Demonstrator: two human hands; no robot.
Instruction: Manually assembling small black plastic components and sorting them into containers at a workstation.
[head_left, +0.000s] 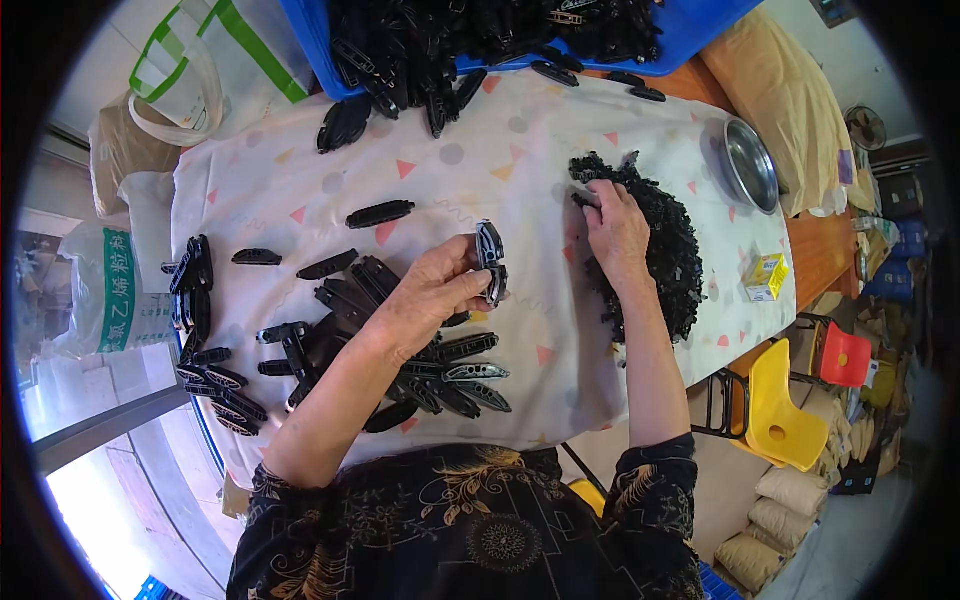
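My left hand (432, 292) grips an elongated black plastic piece (490, 262) between thumb and fingers, held upright above the table. It looks like a hollow, curved handle-like part with a shiny face. At the upper left edge of a heap of small black plastic parts (655, 260), my right hand (614, 228) has its fingers bent down and drawn together. Whatever lies between those fingertips is too small to make out. Under and around my left forearm lie several more long black pieces (465, 347), partly hidden by the arm.
A blue bin (690, 50) full of black pieces stands at the far side, some spilling onto the patterned tablecloth (540, 130). A metal bowl (750, 165) and a small yellow box (765, 277) sit at the right. Stacked black pieces (196, 290) line the left. A yellow chair (785, 410) stands beyond the right edge.
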